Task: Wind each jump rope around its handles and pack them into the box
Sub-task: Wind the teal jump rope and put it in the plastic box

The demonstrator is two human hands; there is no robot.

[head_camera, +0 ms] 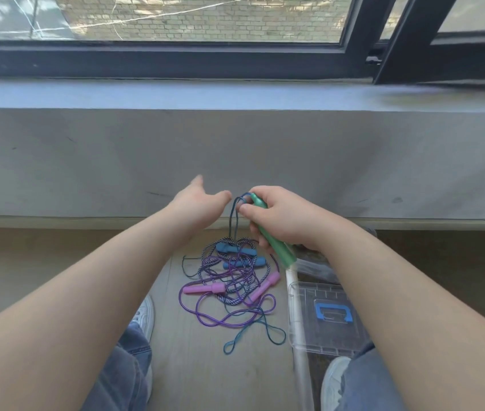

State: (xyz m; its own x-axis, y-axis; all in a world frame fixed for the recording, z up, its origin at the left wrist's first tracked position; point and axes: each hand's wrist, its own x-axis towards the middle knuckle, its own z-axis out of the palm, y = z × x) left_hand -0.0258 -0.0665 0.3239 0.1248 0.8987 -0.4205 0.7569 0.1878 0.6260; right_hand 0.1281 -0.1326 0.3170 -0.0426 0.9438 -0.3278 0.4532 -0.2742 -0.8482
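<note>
A grey window ledge (235,93) ran beyond both hands. Below them, on the floor (193,366), lay a clear plastic box (309,292) with a blue latch (332,312), under the right forearm. A loose tangle of jump ropes (232,280) lay beneath the hands, with two blue handles (227,248) and two pink handles (202,289) among its cords. The right hand (282,221) was curled round a green handle (276,247), held slanted, its dark teal cord (235,215) hanging in a loop to the tangle. The left hand (196,206), just beside it, was spread with straight fingers, holding nothing.
</note>
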